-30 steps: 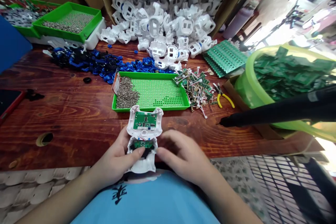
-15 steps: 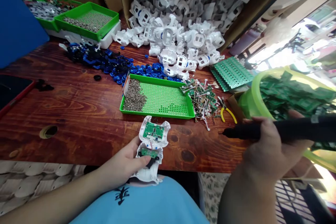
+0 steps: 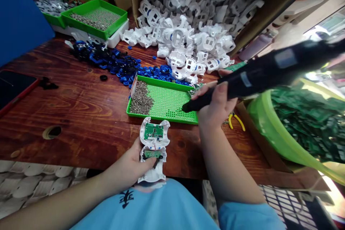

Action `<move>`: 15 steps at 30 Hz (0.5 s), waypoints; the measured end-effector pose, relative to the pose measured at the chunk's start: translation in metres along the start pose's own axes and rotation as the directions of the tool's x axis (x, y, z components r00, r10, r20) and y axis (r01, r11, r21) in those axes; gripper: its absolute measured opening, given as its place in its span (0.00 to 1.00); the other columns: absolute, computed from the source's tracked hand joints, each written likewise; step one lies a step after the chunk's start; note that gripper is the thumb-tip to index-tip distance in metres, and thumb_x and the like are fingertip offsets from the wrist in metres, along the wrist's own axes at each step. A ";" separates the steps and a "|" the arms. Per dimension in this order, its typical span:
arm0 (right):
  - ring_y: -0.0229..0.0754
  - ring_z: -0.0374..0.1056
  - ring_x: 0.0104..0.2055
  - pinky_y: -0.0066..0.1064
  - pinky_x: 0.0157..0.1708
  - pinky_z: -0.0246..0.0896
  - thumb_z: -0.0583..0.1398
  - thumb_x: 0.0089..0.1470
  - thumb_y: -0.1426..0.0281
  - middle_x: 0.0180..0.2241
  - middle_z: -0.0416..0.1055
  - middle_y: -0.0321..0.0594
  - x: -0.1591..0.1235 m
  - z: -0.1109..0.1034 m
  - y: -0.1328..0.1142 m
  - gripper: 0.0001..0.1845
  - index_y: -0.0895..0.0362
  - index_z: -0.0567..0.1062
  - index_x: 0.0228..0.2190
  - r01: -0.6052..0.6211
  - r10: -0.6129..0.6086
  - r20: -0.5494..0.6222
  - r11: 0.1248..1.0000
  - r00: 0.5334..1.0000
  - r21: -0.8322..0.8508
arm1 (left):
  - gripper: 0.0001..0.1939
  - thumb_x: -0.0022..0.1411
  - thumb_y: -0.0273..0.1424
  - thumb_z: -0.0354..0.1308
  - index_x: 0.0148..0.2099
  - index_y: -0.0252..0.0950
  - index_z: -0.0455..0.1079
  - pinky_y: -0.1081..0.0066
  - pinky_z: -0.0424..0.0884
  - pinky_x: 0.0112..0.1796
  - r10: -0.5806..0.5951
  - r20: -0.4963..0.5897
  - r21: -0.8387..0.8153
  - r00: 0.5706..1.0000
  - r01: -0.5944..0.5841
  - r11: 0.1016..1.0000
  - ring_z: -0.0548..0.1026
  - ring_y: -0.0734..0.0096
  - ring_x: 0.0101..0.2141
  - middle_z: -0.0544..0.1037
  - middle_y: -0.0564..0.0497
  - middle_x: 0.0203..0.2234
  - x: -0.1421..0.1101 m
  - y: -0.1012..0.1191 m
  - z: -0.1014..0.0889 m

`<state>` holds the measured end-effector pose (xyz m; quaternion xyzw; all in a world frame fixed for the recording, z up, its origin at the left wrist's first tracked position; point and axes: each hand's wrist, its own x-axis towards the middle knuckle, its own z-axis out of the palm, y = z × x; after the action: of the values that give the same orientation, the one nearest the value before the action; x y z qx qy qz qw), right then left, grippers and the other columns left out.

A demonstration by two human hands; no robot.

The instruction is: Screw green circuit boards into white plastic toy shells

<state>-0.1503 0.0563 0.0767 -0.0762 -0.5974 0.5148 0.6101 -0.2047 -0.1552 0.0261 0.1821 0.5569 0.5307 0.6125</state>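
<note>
My left hand (image 3: 132, 165) grips a white plastic shell (image 3: 153, 151) at the table's near edge; two small green circuit boards sit inside it, facing up. My right hand (image 3: 217, 106) is wrapped round a black electric screwdriver (image 3: 258, 73), whose tip hovers over the right end of a green perforated screw tray (image 3: 164, 102). A heap of small screws (image 3: 140, 99) lies at the tray's left end.
A big pile of white shells (image 3: 188, 32) spills from a cardboard box behind. Blue and black parts (image 3: 113, 63) lie left of it. A lime tub of green boards (image 3: 302, 122) stands right, yellow-handled pliers (image 3: 237, 120) beside it. A phone (image 3: 13, 88) lies far left.
My right hand left the shell, took hold of the black screwdriver at the right and swung it left, bringing its tip over the green tray. The left hand kept the shell.
</note>
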 end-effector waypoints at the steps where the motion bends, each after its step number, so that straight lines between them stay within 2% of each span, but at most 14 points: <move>1: 0.31 0.61 0.14 0.23 0.12 0.56 0.60 0.50 0.60 0.16 0.63 0.25 0.001 0.003 0.008 0.13 0.54 0.66 0.35 -0.005 0.005 0.029 1.000 1.000 -0.006 | 0.24 0.57 0.33 0.57 0.54 0.38 0.55 0.71 0.68 0.38 0.002 0.002 -0.006 1.000 -0.002 1.000 0.72 0.69 0.37 0.73 0.49 0.43 0.000 -0.001 -0.001; 5: 0.31 0.61 0.14 0.23 0.13 0.56 0.59 0.52 0.61 0.16 0.63 0.25 -0.002 0.009 0.022 0.12 0.55 0.66 0.34 -0.020 0.027 0.093 0.997 0.995 -0.073 | 0.22 0.57 0.32 0.58 0.53 0.39 0.57 0.73 0.69 0.36 0.023 0.013 -0.030 1.000 -0.023 0.999 0.72 0.71 0.34 0.75 0.51 0.39 -0.001 -0.002 -0.003; 15: 0.30 0.60 0.14 0.23 0.13 0.53 0.57 0.52 0.59 0.16 0.61 0.24 -0.006 0.010 0.025 0.13 0.55 0.65 0.33 -0.032 0.037 0.034 0.990 0.999 -0.137 | 0.23 0.59 0.33 0.56 0.55 0.39 0.55 0.69 0.70 0.40 0.011 0.065 -0.067 0.998 -0.006 0.998 0.74 0.66 0.39 0.75 0.48 0.42 0.000 0.002 -0.002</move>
<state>-0.1699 0.0579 0.0580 -0.1186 -0.6407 0.4847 0.5836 -0.2070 -0.1549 0.0272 0.1812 0.5179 0.5454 0.6337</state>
